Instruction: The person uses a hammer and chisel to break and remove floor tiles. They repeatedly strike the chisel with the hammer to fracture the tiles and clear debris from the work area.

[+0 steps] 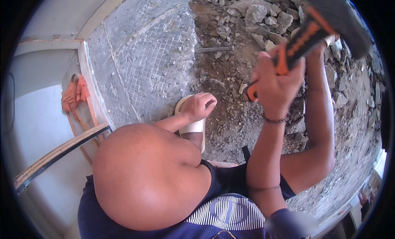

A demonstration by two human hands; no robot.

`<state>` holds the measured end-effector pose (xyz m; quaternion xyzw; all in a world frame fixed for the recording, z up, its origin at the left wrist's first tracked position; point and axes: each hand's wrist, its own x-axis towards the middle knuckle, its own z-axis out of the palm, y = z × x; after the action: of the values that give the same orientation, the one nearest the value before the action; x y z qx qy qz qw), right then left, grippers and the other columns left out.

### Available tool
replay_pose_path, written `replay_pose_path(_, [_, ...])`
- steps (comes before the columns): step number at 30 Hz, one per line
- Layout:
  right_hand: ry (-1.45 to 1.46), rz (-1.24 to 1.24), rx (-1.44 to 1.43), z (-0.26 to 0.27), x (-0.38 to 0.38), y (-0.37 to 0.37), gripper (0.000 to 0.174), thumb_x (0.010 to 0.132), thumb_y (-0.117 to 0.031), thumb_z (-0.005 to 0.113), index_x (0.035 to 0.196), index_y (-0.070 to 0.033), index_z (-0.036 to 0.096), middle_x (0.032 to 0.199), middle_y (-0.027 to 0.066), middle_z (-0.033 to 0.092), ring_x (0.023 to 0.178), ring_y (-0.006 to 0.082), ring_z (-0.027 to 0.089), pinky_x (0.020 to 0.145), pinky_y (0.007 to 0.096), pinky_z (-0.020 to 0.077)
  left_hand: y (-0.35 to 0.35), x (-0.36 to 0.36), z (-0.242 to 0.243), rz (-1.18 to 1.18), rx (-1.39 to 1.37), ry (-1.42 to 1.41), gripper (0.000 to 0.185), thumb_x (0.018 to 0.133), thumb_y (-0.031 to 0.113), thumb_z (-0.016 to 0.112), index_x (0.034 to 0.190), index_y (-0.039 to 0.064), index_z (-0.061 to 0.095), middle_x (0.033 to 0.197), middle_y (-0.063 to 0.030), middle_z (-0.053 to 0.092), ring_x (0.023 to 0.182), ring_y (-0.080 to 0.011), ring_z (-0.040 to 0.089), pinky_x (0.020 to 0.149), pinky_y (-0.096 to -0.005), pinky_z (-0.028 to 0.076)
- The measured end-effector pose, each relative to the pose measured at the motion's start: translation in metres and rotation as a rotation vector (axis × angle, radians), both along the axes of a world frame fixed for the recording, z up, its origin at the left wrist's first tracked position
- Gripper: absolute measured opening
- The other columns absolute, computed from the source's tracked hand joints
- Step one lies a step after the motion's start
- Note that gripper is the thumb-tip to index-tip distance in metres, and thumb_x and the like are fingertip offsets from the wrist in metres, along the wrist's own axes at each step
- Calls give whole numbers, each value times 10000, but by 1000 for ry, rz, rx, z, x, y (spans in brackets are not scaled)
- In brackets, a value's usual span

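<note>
My right hand [277,78] grips the black and orange handle of a hammer [305,35], raised over broken ground. Its dark head, slightly blurred, is cut off by the upper right rim of the view. Low beside my left sandal [196,127], my left hand [197,107] has its fingers curled in, and nothing shows in it. A metal chisel [215,49] lies on the dirt, its left end at the broken edge of the grey, grid-scored floor slab [145,50].
Chunks of rubble [256,15] are heaped at the top and along the right. My bent right leg [319,100] stands on the rubble side. At left are a wall [37,109], a wood-topped ledge [61,155] and a hanging orange cloth [75,94].
</note>
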<state>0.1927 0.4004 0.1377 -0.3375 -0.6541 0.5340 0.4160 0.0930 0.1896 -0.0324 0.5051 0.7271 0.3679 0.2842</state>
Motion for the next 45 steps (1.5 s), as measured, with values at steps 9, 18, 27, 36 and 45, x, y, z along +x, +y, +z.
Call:
replay_pose_path(9, [-978, 339, -43, -146, -10, -39, 224, 864, -115, 613, 1069, -23, 605, 951, 282, 705, 953, 491, 675, 785, 538, 533, -9, -2, -7, 22, -49, -18, 139, 918, 170, 703, 1008, 65, 718, 940, -148, 722, 870, -330, 714, 766, -421, 550])
replay_pose_path(18, [-592, 217, -142, -30, -31, -26, 232, 849, -107, 642, 1048, 14, 637, 854, 193, 679, 786, 317, 683, 766, 397, 529, -7, -2, -5, 36, 5, -46, 100, 905, 162, 703, 942, 75, 671, 858, -106, 694, 809, -310, 685, 722, -418, 546])
replay_pose_path(27, [-432, 122, 254, -48, -51, -24, 145, 894, -73, 610, 1010, -1, 559, 811, 197, 668, 780, 321, 685, 735, 405, 534, -9, -5, -2, 46, 35, -72, 115, 923, 172, 669, 960, 63, 671, 905, -125, 710, 877, -337, 692, 771, -438, 548])
replay_pose_path(36, [-962, 412, -40, -134, -31, -43, 250, 819, -154, 641, 1012, 5, 645, 904, 253, 701, 878, 419, 710, 784, 473, 540, -13, -4, -8, 47, 32, -93, 152, 928, 200, 681, 995, 65, 693, 911, -122, 709, 856, -318, 694, 768, -429, 547])
replay_pose_path(45, [-290, 266, 14, 1, -61, -24, 120, 899, -20, 648, 923, -69, 542, 747, 21, 586, 600, 88, 562, 507, 251, 439, -12, -3, -7, 58, 76, -95, 93, 932, 159, 656, 924, 67, 648, 892, -109, 704, 865, -343, 696, 763, -428, 556])
